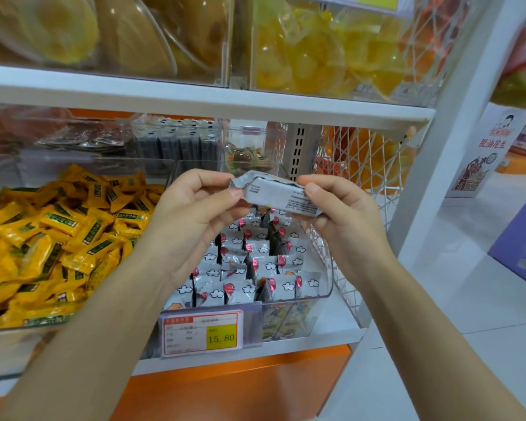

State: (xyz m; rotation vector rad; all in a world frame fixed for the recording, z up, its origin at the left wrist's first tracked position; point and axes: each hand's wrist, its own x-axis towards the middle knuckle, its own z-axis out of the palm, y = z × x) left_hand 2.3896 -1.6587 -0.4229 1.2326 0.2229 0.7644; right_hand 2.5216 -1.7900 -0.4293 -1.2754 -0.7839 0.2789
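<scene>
A small white snack packet is being pinched at its two ends by the left hand and the right hand, above a clear bin of similar packets on the shelf.

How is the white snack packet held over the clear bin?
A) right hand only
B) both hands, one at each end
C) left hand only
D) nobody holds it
B: the left hand pinches one end of the white packet and the right hand pinches the other.
</scene>
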